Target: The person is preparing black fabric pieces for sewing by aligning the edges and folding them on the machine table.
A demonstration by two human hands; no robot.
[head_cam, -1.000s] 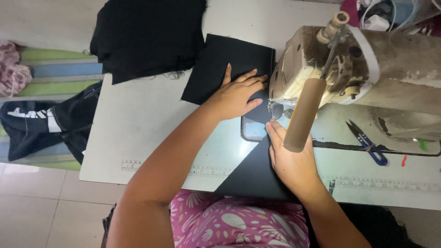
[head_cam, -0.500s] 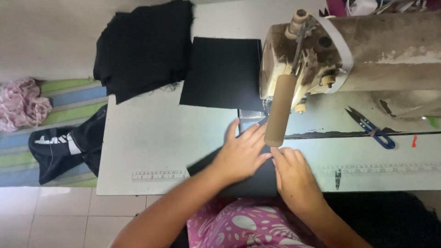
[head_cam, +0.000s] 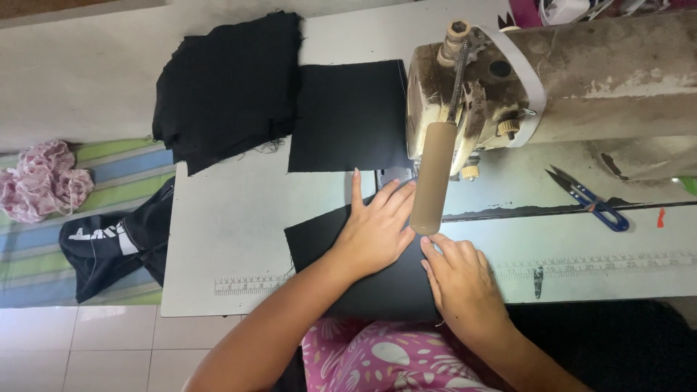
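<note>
Head cam: both hands flat on a black rectangular fabric piece [head_cam: 341, 250] at the near table edge, in front of an old cream-coloured sewing machine [head_cam: 508, 87]. Left hand [head_cam: 374, 232] lies palm down on the cloth, fingers spread, tips pointing toward the needle area. Right hand [head_cam: 461, 279] also palm down, fingers together, pressing the cloth's right part — neither hand pinches anything, just pressing flat.

Progress, judged from layout: cloth looks lined up toward the presser foot but its front edge sits just short of it or just under — can't tell which. No stitching visible on it. A second black square fabric piece [head_cam: 348, 116] lies flat behind the machine head on the white worktable [head_cam: 225, 239], touching a stack of black cut fabric [head_cam: 225, 87] at the far left corner. So prob. one piece positioned, rest of the stack left.

Hidden / unclear: needle and presser foot blocked by a tan cylindrical handle [head_cam: 432, 178] hanging off the machine front. Near edge of the cloth runs under the forearms, cut off by the pink patterned lap. Black on black — seams, thread unreadable. Blue-handled thread snips [head_cam: 588, 199] lie well to the right, untouched. Dark garment [head_cam: 116, 243] and pink crumpled cloth [head_cam: 40, 181] off the table, left.
</note>
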